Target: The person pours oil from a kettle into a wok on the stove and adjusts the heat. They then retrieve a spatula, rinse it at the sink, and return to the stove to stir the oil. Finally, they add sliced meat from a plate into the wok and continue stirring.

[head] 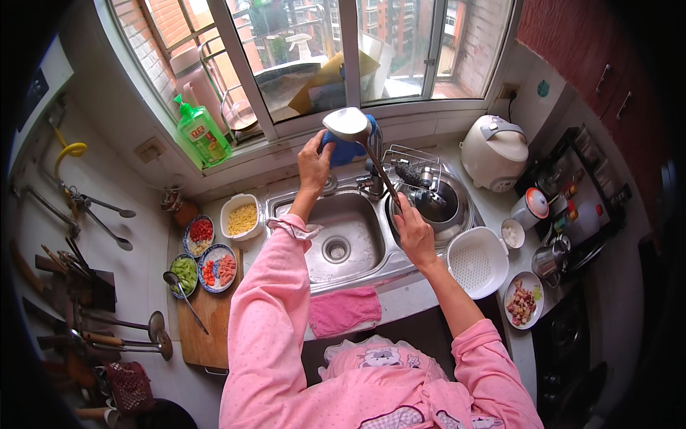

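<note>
A wok spatula with a shiny metal blade (347, 123) is raised above the sink, blade towards the window. My right hand (417, 233) grips the lower end of its dark handle (381, 174). A blue cloth (343, 154) is in my left hand (313, 166), just below and behind the blade. Whether the cloth touches the metal is hard to see. Beneath my arms is the stainless-steel sink basin (348, 220), with drops of water and a drain strainer in it. The second basin, partly covered by my right hand, holds metal pans (455, 214).
Left of the sink are a tub of yellow corn kernels (242, 219), plates of chopped food (217, 268) and a ladle (185, 300) over a wooden board (206, 327). A white colander (477, 263), plated meat (522, 303) and rice cooker (496, 153) stand right. A pink cloth (344, 311) hangs in front.
</note>
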{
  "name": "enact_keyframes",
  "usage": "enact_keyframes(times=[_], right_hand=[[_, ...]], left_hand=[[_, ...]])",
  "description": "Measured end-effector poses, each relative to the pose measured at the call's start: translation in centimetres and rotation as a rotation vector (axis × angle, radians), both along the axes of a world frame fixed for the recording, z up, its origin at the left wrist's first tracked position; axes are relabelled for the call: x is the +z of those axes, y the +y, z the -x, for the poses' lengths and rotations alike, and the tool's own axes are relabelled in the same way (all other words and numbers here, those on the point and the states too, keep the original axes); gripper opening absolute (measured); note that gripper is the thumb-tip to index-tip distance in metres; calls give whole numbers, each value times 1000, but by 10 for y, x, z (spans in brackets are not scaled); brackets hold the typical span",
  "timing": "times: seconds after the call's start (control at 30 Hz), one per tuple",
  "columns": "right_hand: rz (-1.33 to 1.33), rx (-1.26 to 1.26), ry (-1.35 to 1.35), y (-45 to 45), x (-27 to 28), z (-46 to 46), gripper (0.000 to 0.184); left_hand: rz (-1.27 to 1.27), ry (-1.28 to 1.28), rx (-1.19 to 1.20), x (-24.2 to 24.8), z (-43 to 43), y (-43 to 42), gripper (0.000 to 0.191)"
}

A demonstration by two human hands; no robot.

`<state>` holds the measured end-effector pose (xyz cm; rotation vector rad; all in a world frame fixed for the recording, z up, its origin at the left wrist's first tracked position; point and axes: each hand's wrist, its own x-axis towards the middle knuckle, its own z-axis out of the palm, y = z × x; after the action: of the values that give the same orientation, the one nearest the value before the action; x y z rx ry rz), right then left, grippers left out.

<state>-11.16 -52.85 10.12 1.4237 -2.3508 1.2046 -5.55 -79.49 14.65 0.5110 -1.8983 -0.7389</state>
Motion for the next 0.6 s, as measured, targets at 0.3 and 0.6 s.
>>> enact_keyframes(times=[0.3, 0.6], right_hand=[[116, 46, -19, 55, -28, -15, 44], [435, 253, -1739, 155, 8, -73, 37]], left_hand=[[-63, 12, -45, 1, 1, -3, 32], [275, 115, 102, -4, -28, 50, 42]])
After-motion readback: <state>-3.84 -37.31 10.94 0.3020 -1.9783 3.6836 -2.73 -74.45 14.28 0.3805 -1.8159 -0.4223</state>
